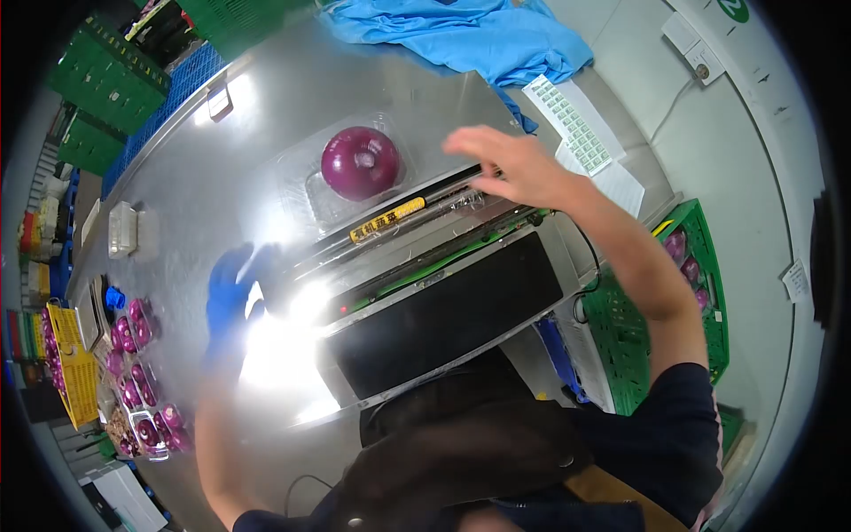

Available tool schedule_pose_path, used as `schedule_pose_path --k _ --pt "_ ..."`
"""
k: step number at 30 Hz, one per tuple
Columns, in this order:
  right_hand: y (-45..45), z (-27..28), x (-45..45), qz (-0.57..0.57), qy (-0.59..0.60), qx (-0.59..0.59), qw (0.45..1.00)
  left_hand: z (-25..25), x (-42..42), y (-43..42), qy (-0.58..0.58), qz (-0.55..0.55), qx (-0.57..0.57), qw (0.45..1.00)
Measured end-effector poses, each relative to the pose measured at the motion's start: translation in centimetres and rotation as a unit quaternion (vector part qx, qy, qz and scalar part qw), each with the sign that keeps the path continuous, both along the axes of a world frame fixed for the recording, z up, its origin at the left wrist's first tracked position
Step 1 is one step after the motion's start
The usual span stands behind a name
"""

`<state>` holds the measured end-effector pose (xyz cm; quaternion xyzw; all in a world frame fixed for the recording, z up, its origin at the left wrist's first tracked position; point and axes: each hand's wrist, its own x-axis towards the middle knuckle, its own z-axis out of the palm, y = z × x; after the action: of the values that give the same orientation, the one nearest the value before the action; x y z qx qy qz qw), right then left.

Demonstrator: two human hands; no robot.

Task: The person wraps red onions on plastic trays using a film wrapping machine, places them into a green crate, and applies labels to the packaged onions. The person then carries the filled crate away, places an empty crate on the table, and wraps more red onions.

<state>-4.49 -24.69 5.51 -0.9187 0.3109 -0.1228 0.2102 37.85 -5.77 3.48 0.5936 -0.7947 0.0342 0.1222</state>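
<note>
A purple onion [360,163] sits in a clear plastic tray [312,202] on the steel table. In front of it lies a wrapping machine with a black plate [452,315], a film roll and a yellow label [388,220]. My left hand [235,288], in a blue glove, is blurred over the table left of the machine; its fingers look spread, with nothing in them. Bare, my right hand [510,164] is above the right end of the film roll, fingers apart and holding nothing I can see.
Packed onions [133,390] and a yellow crate [73,363] are at the left. Clear trays [123,230] stand at the back left. Blue cloth [461,35] and a label sheet [572,124] lie at the back right. A green crate [620,332] stands at the right.
</note>
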Motion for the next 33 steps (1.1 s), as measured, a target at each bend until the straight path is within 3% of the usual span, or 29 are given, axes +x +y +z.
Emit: schedule_pose_path --k 1,4,5,8,9,12,16,17,19,21,22,24,25,26,27,30,32,33 --pt "-0.1 -0.1 -1.2 0.035 0.035 -0.042 0.998 0.9 -0.1 0.9 -0.113 0.003 0.016 0.994" --pt "0.2 -1.1 -2.3 0.114 0.095 -0.134 0.98 0.5 -0.3 -0.1 -0.109 -0.056 -0.025 0.992" --pt "0.0 -1.7 -1.9 0.121 0.087 -0.148 0.978 -0.6 -0.2 -1.0 -0.175 -0.072 -0.102 0.977" --pt "0.0 -2.6 -0.8 0.123 0.084 -0.173 0.974 -0.2 -1.5 -2.0 -0.124 -0.062 -0.103 0.985" --pt "0.0 -2.7 -0.8 0.12 0.09 -0.178 0.973 0.7 -2.3 -1.0 -0.048 -0.018 0.046 0.998" --pt "-0.5 -3.6 -1.5 0.115 0.074 -0.163 0.977 0.3 -2.1 -0.6 -0.066 -0.023 0.066 0.995" --pt "-0.9 -4.3 -0.7 0.171 -0.002 -0.17 0.971 -0.8 -3.3 -1.6 -0.096 -0.076 -0.012 0.992" --pt "-0.9 -4.7 -0.6 0.177 -0.022 -0.175 0.968 -1.0 -3.8 -1.9 -0.123 -0.135 -0.069 0.981" --pt "-0.9 -5.6 -0.4 0.159 -0.087 -0.139 0.974 1.1 -5.8 -1.7 -0.086 -0.007 0.107 0.99" --pt "-0.5 -6.5 -0.3 0.107 -0.177 -0.048 0.977 -3.1 -3.0 -0.5 0.051 -0.088 -0.069 0.992" --pt "0.0 -5.8 -0.3 0.053 -0.159 0.095 0.981 -3.2 -3.3 0.0 0.149 -0.046 -0.008 0.988" --pt "1.1 -3.3 -0.4 -0.056 -0.113 0.371 0.92 -2.4 -4.2 1.1 0.346 0.045 0.12 0.929" --pt "1.3 -3.0 -0.7 -0.07 -0.162 0.37 0.912 -1.9 -4.4 1.7 0.445 0.1 0.169 0.874" --pt "1.5 -2.9 -1.2 -0.085 -0.211 0.369 0.901 -0.6 -4.5 2.2 0.558 0.182 0.208 0.782" --pt "1.9 -2.6 -1.6 -0.099 -0.258 0.367 0.888 0.6 -4.6 2.8 0.561 0.186 0.18 0.787" --pt "4.2 0.9 -2.7 -0.057 -0.284 0.274 0.917 3.6 -5.2 5.1 0.553 0.136 0.096 0.816" --pt "3.1 2.6 -2.4 -0.005 -0.368 0.152 0.917 7.1 -4.1 3.8 0.483 0.083 0.02 0.871" --pt "2.0 3.9 -1.9 0.008 -0.403 0.086 0.911 7.2 -1.8 2.9 0.554 0.033 -0.038 0.831"
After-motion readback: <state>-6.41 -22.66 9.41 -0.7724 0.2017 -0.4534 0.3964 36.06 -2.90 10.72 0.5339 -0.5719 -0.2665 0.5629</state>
